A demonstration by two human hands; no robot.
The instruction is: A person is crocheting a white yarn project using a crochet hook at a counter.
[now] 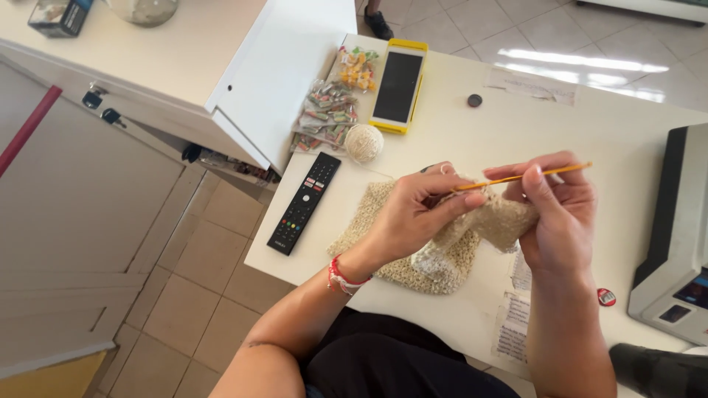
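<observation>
The right hand fingers pinch the orange hook; the left hand fingers close on the beige crochet, over the table. Better keep the yarn tight, feeding from the ball.

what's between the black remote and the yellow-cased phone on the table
In the head view, a cream ball of yarn lies between the black remote control and yellow-cased phone.

Head view, steeply downward, close over table
</observation>
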